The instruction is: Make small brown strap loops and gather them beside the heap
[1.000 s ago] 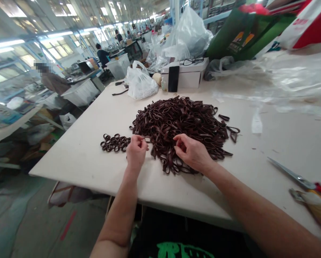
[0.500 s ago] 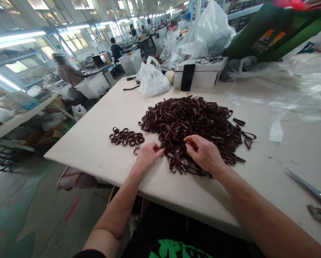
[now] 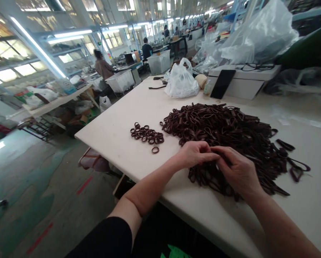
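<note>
A large heap of dark brown strap loops (image 3: 208, 118) lies on the table. My left hand (image 3: 194, 154) and my right hand (image 3: 237, 170) meet over its near left part, fingertips touching or nearly so. Both are closed in a pinch. A dark brown loop seems to be between them, mostly hidden by the fingers. Left of the heap sits a small group of round brown rings (image 3: 146, 135). One single ring (image 3: 155, 150) lies apart, nearer the table's front edge.
Behind the heap stand a white plastic bag (image 3: 182, 80), a black phone (image 3: 223, 84) leaning on a white box (image 3: 246, 84), and glasses on that box. Clear plastic (image 3: 259, 36) is piled at the back right. A person (image 3: 102, 66) sits at a far bench.
The view has swung left, so the table appears shifted right. My left hand has moved away from the single ring, over to my right hand, and the two now meet at the heap.
</note>
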Available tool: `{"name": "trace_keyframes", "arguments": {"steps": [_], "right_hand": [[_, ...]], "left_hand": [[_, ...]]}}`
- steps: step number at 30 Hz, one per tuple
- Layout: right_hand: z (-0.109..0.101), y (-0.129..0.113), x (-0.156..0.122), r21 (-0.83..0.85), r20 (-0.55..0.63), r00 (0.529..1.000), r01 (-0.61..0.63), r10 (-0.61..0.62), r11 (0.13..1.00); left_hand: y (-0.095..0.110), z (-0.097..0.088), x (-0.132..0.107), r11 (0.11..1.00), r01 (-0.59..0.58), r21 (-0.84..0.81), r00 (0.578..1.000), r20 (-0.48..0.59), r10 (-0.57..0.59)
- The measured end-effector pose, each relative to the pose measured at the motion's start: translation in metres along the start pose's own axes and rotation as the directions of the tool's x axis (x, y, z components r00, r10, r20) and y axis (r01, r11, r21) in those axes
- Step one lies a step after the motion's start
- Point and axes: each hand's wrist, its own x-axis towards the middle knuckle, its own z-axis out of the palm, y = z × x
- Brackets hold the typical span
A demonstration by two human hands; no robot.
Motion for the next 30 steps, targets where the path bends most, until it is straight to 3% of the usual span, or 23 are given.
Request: {"name": "trace_keyframes", "arguments": {"steps": [4,8,10,13,17,23,30], "right_hand": [[0.000,0.003,-0.001,-0.051,-0.017,0.995,-0.102,0.101,0.993],[-0.002,0.000,0.001,-0.038,0.006,0.983,-0.183,0.183,0.982],[-0.007,-0.001,0.002,0.014,0.053,0.971,-0.233,0.232,0.972],[-0.014,-0.001,0.005,0.173,0.177,0.940,-0.323,0.293,0.931],[-0.017,-0.003,0.007,0.371,0.231,0.953,-0.273,0.196,0.888],[-0.010,-0.006,0.006,0.281,0.181,0.980,-0.128,0.078,0.951],[-0.004,-0.008,0.000,0.030,0.050,0.992,-0.122,0.120,0.992]], "left_hand": [[-0.005,0.009,0.000,0.966,0.084,-0.244,0.993,0.101,-0.060],[-0.007,0.006,-0.003,0.942,0.150,-0.300,0.982,0.159,-0.105],[-0.007,0.005,-0.003,0.942,0.152,-0.299,0.986,0.109,-0.125],[-0.009,0.002,0.000,0.950,0.137,-0.281,0.987,-0.048,-0.156],[-0.017,0.000,0.003,0.964,0.061,-0.259,0.980,-0.166,-0.107],[-0.025,0.004,0.002,0.994,-0.022,-0.111,0.987,-0.160,0.004],[-0.020,0.014,-0.005,0.961,-0.126,0.245,0.975,-0.151,0.166]]}}
